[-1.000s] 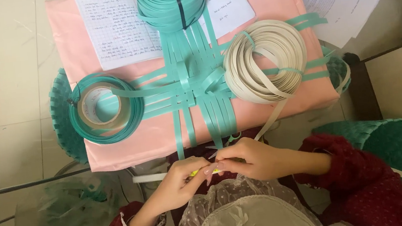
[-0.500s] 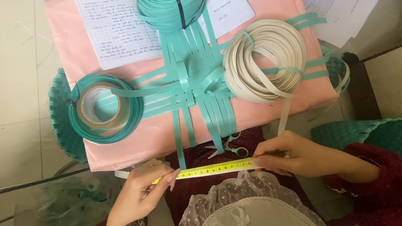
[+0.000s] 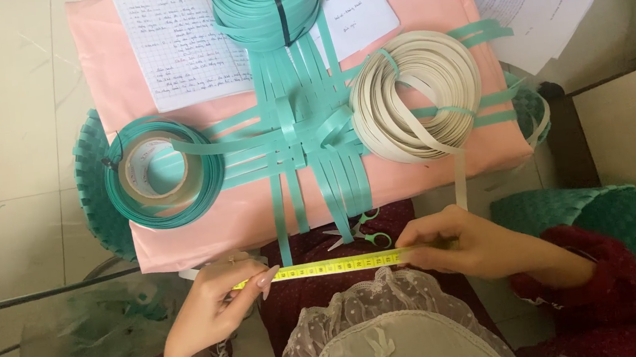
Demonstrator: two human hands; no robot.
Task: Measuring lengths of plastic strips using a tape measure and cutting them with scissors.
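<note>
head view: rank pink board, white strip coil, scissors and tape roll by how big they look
1. pink board
2. white strip coil
3. tape roll
4. scissors

The scissors lie nearer the camera, yet look smallest.

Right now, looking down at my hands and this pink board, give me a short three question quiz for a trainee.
1. True or false: the yellow measuring tape is stretched between the left hand and the right hand.
2. Which coil lies nearer the right hand: A teal, B cream?
3. What lies just above the tape, beside the teal strips?

Key: 1 true. 2 B. 3 The small scissors.
</note>
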